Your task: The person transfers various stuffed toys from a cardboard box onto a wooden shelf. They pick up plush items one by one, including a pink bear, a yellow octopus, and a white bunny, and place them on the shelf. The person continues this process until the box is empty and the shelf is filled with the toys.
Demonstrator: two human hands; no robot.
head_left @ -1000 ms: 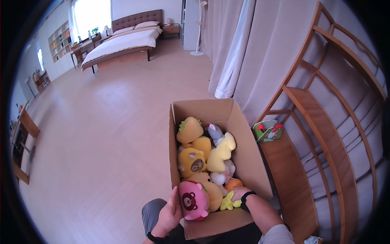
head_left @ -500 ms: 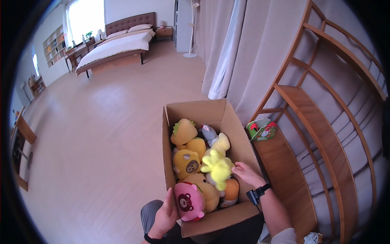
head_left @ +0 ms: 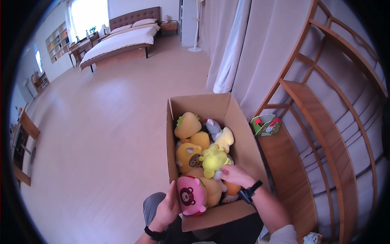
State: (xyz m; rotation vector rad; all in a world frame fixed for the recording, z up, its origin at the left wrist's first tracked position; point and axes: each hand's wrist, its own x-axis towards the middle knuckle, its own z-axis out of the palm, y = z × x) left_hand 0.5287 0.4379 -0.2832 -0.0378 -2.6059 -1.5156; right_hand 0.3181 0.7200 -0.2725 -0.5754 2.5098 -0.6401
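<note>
- We see the right hand (head_left: 239, 175) reaching into the cardboard box (head_left: 244, 144), its fingers drawn close together at the lower right edge of the bright yellow plush toy (head_left: 214, 157); we cannot tell whether they grip it or only touch it.
- The bright yellow plush toy lies inside the box, on other toys, just beyond and to the left of the right fingers.
- We find the left hand (head_left: 165, 208) at the near left corner of the box, its fingers fairly straight and pointing up beside the wall; we cannot tell how firmly they hold it.
- Just right of the left fingers sits the pink plush toy (head_left: 198, 190) with a brown bear face.
- Below the right fingertips, partly hidden by the hand, we note an orange plush toy (head_left: 232, 188).
- Farther ahead of the right fingers lie the pale yellow plush toy (head_left: 226, 140) and the grey plush toy (head_left: 212, 128).
- Ahead and to the left of them we count a golden plush toy (head_left: 186, 155) with a brownish face and a tan plush toy (head_left: 188, 125) with a green frill.
- To the right of the right fingers, outside the box, stands a wooden shelf (head_left: 290, 173) bearing a green and red container (head_left: 266, 125).
</note>
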